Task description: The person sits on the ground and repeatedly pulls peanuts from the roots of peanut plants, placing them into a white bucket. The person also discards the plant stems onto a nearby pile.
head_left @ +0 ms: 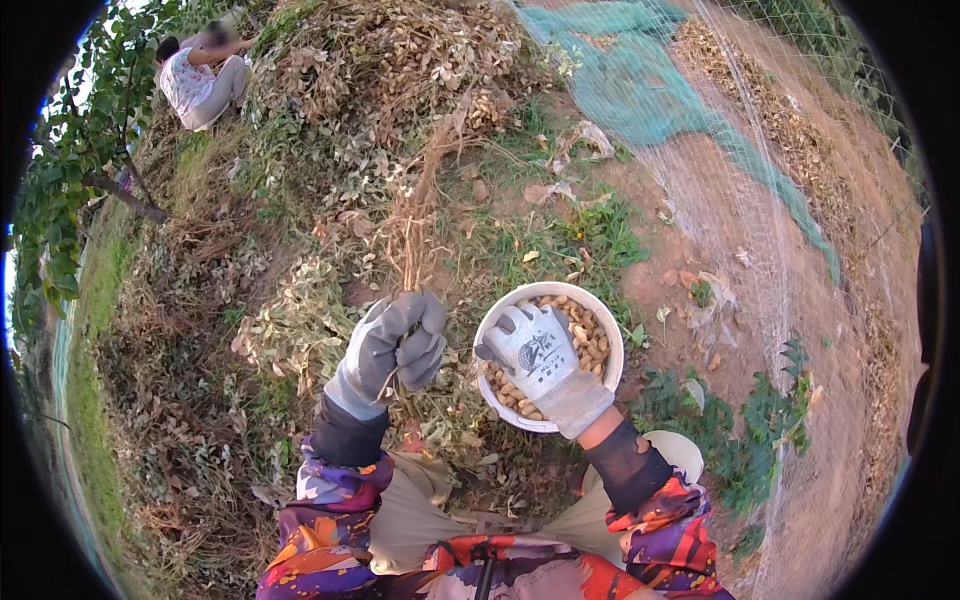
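My left hand [393, 345], in a grey-and-white work glove, is closed round the stems of a bunch of dried peanut plants [415, 225]. The roots and stems stick up and away from the fist. My right hand [530, 352], gloved the same way, is over a round white bucket [612, 325] with its back up. Its fingers curl downward at the bucket's left side, and whatever they hold is hidden under the palm. Unshelled peanuts [588, 330] fill much of the bucket, seen around the right glove.
A heap of dried peanut plants [350, 80] rises ahead, with more to the left. A person [205, 85] sits at the far left near a leafy branch [95, 180]. Green netting [640, 85] and pale netting run along the right. Another white container [675, 452] stands by my right leg.
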A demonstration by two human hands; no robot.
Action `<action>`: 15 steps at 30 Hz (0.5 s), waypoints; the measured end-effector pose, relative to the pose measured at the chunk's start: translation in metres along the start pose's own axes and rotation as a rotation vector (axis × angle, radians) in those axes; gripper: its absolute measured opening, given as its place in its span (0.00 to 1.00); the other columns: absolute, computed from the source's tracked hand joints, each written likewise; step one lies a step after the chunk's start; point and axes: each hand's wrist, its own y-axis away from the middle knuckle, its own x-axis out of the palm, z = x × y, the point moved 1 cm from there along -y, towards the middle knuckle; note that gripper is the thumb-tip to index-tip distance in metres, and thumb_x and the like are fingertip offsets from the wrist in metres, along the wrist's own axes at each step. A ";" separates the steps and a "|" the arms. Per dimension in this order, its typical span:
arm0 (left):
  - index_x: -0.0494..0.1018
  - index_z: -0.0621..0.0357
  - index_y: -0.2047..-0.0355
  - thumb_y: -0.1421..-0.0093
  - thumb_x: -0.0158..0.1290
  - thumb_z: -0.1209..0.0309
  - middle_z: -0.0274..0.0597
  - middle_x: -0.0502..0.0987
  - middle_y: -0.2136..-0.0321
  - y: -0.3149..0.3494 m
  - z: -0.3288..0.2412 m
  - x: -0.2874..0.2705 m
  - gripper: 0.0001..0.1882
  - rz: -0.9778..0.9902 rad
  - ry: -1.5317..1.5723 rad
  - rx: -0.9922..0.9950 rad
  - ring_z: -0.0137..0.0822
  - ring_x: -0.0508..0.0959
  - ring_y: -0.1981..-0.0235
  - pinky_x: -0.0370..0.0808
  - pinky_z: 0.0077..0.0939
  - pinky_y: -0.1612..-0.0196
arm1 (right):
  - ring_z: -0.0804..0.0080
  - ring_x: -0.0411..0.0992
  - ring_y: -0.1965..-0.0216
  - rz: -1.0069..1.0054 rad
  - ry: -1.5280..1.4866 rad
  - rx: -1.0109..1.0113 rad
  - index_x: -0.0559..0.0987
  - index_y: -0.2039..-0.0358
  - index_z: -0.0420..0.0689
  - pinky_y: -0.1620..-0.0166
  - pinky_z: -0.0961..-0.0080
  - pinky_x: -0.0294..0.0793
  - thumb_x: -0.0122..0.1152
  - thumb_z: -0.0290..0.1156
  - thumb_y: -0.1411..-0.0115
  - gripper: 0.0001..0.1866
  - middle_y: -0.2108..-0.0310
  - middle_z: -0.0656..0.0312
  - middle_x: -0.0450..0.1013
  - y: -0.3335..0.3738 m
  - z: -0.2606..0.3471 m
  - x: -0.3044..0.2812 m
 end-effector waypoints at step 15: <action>0.68 0.63 0.57 0.41 0.48 0.67 0.34 0.71 0.77 0.180 -0.119 -0.089 0.15 -0.835 -1.263 0.513 0.26 0.70 0.80 0.67 0.20 0.77 | 0.55 0.59 0.45 0.483 0.057 0.320 0.65 0.48 0.54 0.48 0.55 0.62 0.63 0.47 0.56 0.34 0.46 0.52 0.58 0.027 -0.030 0.058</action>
